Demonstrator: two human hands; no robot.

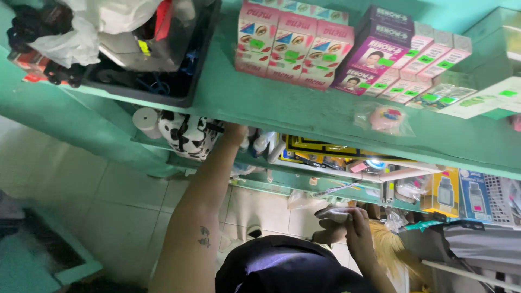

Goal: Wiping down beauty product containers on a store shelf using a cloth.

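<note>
My left arm stretches up to the second green shelf (282,179). My left hand (235,132) goes in under the edge of the top shelf (304,114), next to a black-and-white spotted bag (187,135) and some small bottles (260,144). Its fingers are hidden by the shelf edge. My right hand (357,228) is lower, in front of the shelves, and closed on a small grey cloth (332,213). A dark garment (282,268) on my body fills the bottom centre.
Pink boxes (290,46) and purple boxes (374,54) stand on the top shelf beside a black bin (163,81) stuffed with bags. A paper roll (146,120), yellow boxes (442,192) and hanging packets crowd the lower shelves. A pale tiled floor (108,206) lies at the left.
</note>
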